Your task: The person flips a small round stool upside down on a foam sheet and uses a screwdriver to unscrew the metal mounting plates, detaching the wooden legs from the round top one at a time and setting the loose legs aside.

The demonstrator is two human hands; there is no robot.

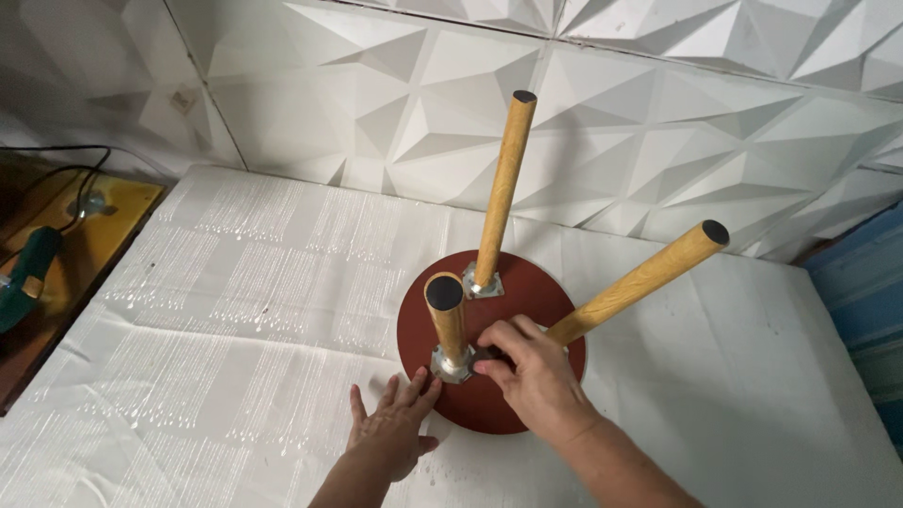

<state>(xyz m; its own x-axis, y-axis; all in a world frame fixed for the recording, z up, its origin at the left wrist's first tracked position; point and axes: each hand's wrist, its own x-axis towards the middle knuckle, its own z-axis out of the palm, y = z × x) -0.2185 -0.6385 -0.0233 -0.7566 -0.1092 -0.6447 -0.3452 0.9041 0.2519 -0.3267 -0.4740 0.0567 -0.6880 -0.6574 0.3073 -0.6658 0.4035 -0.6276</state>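
- The stool (499, 376) lies upside down on a table (235, 282) covered with a white cloth; its round dark-red seat rests flat on the cloth, just right of the table's middle, near the person
- Three wooden legs rise from the seat, each tipped with a black cap; the near leg (448, 320) stands almost straight up; the far leg (500, 188) leans slightly right towards the wall; the right leg (640, 280) slants well out to the right
- Silver metal plates (483, 282) join the legs to the seat; one shows at the foot of the far leg, another at the foot of the near leg
- The left hand (390, 428) lies flat with fingers spread and holds nothing; its fingertips touch the near-left rim of the seat, while the palm rests on the cloth
- The right hand (527, 372) rests on the seat between the near leg and the right leg; its fingers curl around a small dark object (489, 354) just beside the near leg's plate; what the object is cannot be told
- A wall (658, 122) of white raised panels stands behind the table
- At the far left, beyond the table's edge, a green tool (28, 273) with a black cable lies on a yellow surface (113, 212)
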